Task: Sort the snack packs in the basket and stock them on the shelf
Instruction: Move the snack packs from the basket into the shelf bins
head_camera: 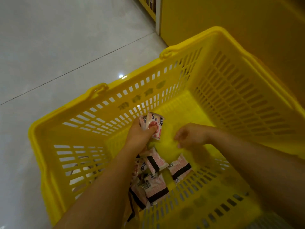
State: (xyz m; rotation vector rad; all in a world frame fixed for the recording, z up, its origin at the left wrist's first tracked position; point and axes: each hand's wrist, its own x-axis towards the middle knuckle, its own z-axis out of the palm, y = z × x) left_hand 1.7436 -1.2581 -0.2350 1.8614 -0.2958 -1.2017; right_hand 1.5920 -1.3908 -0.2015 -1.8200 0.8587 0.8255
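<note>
Low in the centre of the frame, on the floor of the basket (231,103), the loose packs (156,189) lie heaped at mixed angles. They sit just below the right hand (189,136), which looks best placed to take one, its grip empty and fingers loosely curled. The left hand (140,134) pinches the held packs (154,125) upright; all are small pink-and-white pouches with a dark band.

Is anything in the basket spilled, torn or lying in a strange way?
Nothing looks torn or spilled. The loose packs lie jumbled at the near end of the basket, tilted, overlapping and facing different ways. The left hand grips a bunch of them; the right hand holds nothing.
</note>
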